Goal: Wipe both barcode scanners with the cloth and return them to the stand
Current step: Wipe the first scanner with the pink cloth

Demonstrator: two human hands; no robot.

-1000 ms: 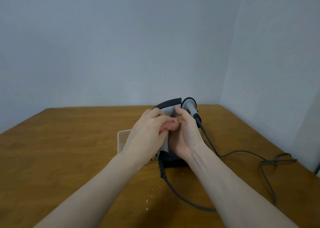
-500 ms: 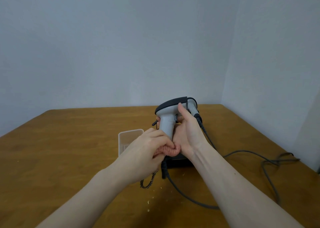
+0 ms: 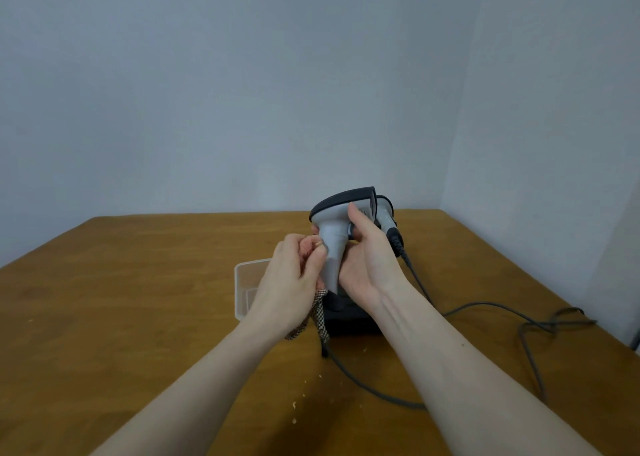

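My left hand [image 3: 291,279] is bunched around the pink cloth [image 3: 306,248], pressing it against the left side of the grey scanner's handle, with a checked tail of the cloth hanging below my palm. My right hand [image 3: 367,265] wraps the same scanner [image 3: 334,234] from the right, thumb up along its head, holding it upright above the black stand [image 3: 349,320]. Just behind it, the second scanner [image 3: 386,213] seems to sit in the stand, its cable [image 3: 485,306] trailing off across the surface [image 3: 138,282] to the right. A clear plastic tub [image 3: 242,282] stands just left of the stand, and a few crumbs lie on the wood nearer me. As I judge it, I'm mid-wipe on this scanner. Whether the other has been cleaned I cannot tell. This one has yet to go back in the stand.
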